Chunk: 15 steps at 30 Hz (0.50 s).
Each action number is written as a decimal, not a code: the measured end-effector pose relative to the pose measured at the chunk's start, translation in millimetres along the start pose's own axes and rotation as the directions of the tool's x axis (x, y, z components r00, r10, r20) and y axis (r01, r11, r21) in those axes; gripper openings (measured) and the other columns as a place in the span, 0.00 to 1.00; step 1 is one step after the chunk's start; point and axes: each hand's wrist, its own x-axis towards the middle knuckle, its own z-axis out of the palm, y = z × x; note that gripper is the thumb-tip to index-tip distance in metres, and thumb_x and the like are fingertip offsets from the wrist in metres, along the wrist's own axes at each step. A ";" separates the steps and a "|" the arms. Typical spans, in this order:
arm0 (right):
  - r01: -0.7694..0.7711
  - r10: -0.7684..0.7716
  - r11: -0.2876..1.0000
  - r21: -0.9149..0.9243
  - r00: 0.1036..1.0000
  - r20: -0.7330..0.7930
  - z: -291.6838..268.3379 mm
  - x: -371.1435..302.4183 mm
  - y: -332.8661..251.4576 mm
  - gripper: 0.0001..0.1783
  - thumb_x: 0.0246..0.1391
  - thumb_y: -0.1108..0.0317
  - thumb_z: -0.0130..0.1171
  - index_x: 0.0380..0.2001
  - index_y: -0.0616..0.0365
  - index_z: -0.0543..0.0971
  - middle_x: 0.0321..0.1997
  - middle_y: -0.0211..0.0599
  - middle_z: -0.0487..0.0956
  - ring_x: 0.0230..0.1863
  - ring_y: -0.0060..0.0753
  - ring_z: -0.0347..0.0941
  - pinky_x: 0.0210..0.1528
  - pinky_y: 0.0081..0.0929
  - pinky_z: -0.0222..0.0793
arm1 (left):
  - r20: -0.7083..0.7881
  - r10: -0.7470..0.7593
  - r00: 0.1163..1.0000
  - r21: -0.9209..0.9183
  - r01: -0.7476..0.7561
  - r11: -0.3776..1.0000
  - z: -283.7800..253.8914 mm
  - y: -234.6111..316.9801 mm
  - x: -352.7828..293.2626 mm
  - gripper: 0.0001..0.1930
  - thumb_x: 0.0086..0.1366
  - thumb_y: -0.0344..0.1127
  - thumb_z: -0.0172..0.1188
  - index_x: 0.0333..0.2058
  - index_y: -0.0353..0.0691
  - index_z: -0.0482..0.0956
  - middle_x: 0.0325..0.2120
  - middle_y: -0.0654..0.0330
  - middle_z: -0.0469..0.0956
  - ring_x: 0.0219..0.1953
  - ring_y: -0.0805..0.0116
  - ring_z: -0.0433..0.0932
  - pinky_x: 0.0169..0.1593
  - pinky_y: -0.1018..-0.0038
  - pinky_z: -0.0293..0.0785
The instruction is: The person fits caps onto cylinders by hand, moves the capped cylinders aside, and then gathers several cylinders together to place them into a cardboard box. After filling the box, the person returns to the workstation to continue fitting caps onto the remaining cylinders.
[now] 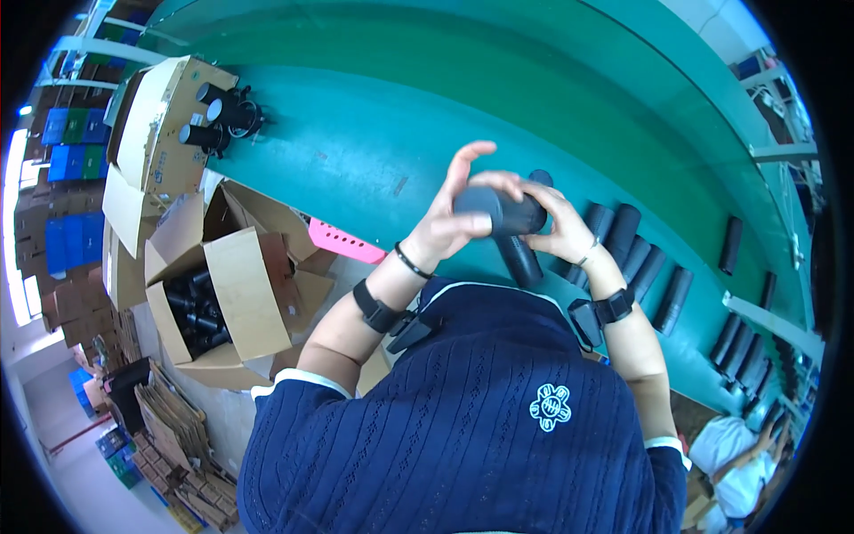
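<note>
Above the near side of the green bench, a black cylinder (509, 214) with a rounded end lies crosswise between my hands. My left hand (449, 209) grips its left end, with the index finger raised. The right hand (562, 222) closes around the other end, fingertips curled over it. Just beneath, a second black cylinder (519, 262) rests on the bench, partly covered by the first. To the right of my hands, several similar black cylinders (624, 233) lie side by side.
At the left, an open carton (240, 294) holds many black pieces. Behind it, several black cylinders with ring-like parts (233, 116) stand beside another carton (173, 129). A pink perforated strip (345, 240) edges the bench. A co-worker (738, 454) is at the far right.
</note>
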 end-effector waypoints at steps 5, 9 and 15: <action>-0.312 0.361 0.930 0.195 0.878 -0.315 -60.0 -48.3 50.8 0.39 0.41 0.72 0.63 0.61 0.56 0.64 0.58 0.38 0.68 0.59 0.32 0.64 0.62 0.28 0.57 | -0.669 -0.219 0.710 0.238 0.485 0.842 -46.3 -69.4 19.4 0.39 0.58 0.54 0.63 0.59 0.40 0.54 0.49 0.48 0.70 0.49 0.58 0.71 0.52 0.58 0.68; -0.572 0.625 0.765 0.295 0.550 -0.555 -119.8 -113.9 156.1 0.35 0.50 0.59 0.66 0.60 0.57 0.67 0.50 0.38 0.75 0.44 0.27 0.73 0.48 0.24 0.69 | -0.688 -0.202 0.697 0.675 0.717 0.173 -43.9 -111.4 -2.5 0.52 0.51 0.59 0.67 0.59 0.31 0.47 0.46 0.32 0.70 0.48 0.39 0.75 0.53 0.59 0.70; -0.730 0.567 0.581 0.360 0.047 -0.822 -198.1 -248.7 330.0 0.36 0.44 0.50 0.68 0.50 0.65 0.74 0.39 0.43 0.79 0.38 0.32 0.75 0.41 0.28 0.70 | -0.446 -0.352 0.823 0.503 0.556 0.661 -16.0 -91.6 6.8 0.49 0.48 0.33 0.75 0.59 0.41 0.46 0.46 0.45 0.73 0.48 0.59 0.75 0.51 0.63 0.73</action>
